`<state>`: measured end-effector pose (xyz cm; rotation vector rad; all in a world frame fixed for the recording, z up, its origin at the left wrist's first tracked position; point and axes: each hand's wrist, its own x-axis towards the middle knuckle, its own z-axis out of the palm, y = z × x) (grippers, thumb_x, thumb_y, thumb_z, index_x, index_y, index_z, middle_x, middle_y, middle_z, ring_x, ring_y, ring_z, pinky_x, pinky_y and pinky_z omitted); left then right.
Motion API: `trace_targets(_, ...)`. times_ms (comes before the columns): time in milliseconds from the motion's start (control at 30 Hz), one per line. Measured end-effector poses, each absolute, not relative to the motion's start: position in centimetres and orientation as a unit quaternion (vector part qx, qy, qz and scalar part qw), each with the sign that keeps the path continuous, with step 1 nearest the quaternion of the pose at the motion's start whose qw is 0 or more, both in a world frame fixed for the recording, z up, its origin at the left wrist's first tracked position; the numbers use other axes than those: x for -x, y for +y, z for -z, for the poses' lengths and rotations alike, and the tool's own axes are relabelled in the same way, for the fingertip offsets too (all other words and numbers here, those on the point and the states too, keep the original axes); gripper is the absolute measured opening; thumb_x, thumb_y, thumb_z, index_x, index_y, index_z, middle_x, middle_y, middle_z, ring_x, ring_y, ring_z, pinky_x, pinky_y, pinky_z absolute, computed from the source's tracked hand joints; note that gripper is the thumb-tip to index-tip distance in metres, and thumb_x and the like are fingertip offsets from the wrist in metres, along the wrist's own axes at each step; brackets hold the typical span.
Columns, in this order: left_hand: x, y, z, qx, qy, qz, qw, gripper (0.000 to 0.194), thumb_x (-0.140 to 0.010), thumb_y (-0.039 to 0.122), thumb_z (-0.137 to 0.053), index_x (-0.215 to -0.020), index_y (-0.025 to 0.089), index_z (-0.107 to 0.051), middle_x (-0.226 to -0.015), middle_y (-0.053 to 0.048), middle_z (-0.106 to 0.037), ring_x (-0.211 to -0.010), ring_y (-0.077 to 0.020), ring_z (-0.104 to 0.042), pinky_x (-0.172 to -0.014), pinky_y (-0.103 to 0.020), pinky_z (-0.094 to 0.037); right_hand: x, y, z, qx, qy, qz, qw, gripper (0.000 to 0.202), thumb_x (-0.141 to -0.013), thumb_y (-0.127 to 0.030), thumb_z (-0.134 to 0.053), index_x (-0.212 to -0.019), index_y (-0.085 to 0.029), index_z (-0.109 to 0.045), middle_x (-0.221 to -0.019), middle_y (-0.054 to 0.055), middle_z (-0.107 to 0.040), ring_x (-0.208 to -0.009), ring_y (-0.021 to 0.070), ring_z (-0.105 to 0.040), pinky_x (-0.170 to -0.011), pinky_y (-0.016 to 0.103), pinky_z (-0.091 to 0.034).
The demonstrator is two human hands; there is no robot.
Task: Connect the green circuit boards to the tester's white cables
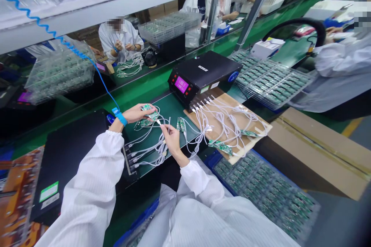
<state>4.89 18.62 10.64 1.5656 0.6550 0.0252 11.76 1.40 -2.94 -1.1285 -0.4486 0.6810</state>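
A black tester box (207, 75) sits at one o'clock, white cables (223, 119) fanning out below it. The left hand (135, 114) pinches a small green circuit board (147, 108) at eleven o'clock. The right hand (171, 137), fingers closed together, grips a white cable plug (160, 122) just beside that board.

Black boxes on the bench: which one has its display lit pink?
The black box right of the hands, with white cables fanning from its front over brown cardboard. Its pink screen faces the wearer; the nearer box, under the left arm, shows none.
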Motion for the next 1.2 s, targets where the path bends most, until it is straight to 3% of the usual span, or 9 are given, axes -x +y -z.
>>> trace_targets(133,-4.8,18.9,-10.4,-0.702,0.296,0.000,0.648,0.060,-0.061,0.056,-0.096,-0.098,0.015,-0.075,-0.091,-0.007,-0.075,-0.087,-0.0217,-0.071,-0.078,-0.037,-0.062,-12.0,1.3,3.0,0.538,-0.214,-0.311,0.754,0.041,-0.083,-0.059,-0.072,-0.085,-0.018,-0.075,-0.069,-0.001,-0.061,-0.063,0.0132,-0.051,-0.061,0.026,-0.043)
trace_targets(367,-4.5,18.8,-10.5,-0.710,0.317,0.023,0.629,0.059,-0.052,0.034,-0.103,-0.100,0.014,-0.075,-0.091,-0.007,-0.079,-0.080,-0.0190,-0.074,-0.082,-0.035,-0.063,-12.0,1.5,3.3,0.546,-0.206,-0.324,0.745,0.041,-0.081,-0.058,-0.073,-0.085,-0.018,-0.076,-0.073,0.001,-0.066,-0.065,0.0136,-0.054,-0.064,0.027,-0.045)
trace_targets(733,-4.4,19.2,-10.1,-0.712,0.330,0.005,0.619,0.057,-0.049,0.028,-0.103,-0.097,0.014,-0.076,-0.085,-0.006,-0.078,-0.079,-0.0199,-0.074,-0.083,-0.037,-0.064,-11.7,1.2,2.6,0.558,-0.234,-0.305,0.736,0.041,-0.086,-0.058,-0.069,-0.088,-0.017,-0.075,-0.073,0.001,-0.066,-0.067,0.0155,-0.055,-0.065,0.028,-0.047)
trace_targets(933,-4.4,19.2,-9.7,-0.710,0.329,0.015,0.622,0.046,-0.051,0.022,-0.099,-0.092,0.017,-0.078,-0.085,-0.006,-0.079,-0.078,-0.0209,-0.073,-0.079,-0.035,-0.065,-11.7,1.1,2.7,0.553,-0.241,-0.300,0.739,0.039,-0.088,-0.056,-0.069,-0.087,-0.017,-0.074,-0.072,0.000,-0.064,-0.066,0.0151,-0.054,-0.065,0.028,-0.046)
trace_targets(1067,-4.3,19.4,-9.7,-0.721,0.320,0.035,0.613,0.030,-0.054,0.018,-0.094,-0.080,0.017,-0.080,-0.083,-0.007,-0.079,-0.083,-0.0249,-0.075,-0.081,-0.036,-0.064,-11.6,1.0,2.5,0.561,-0.241,-0.282,0.740,0.037,-0.090,-0.054,-0.068,-0.089,-0.018,-0.076,-0.075,0.001,-0.065,-0.070,0.0161,-0.056,-0.070,0.029,-0.048)
trace_targets(1200,-4.1,19.6,-9.6,-0.726,0.333,0.054,0.599,0.027,-0.052,0.018,-0.095,-0.075,0.016,-0.081,-0.083,-0.008,-0.079,-0.087,-0.0274,-0.076,-0.085,-0.037,-0.064,-11.4,0.9,2.2,0.578,-0.265,-0.256,0.728,0.034,-0.093,-0.051,-0.066,-0.090,-0.020,-0.078,-0.082,0.002,-0.067,-0.077,0.0174,-0.058,-0.075,0.030,-0.050)
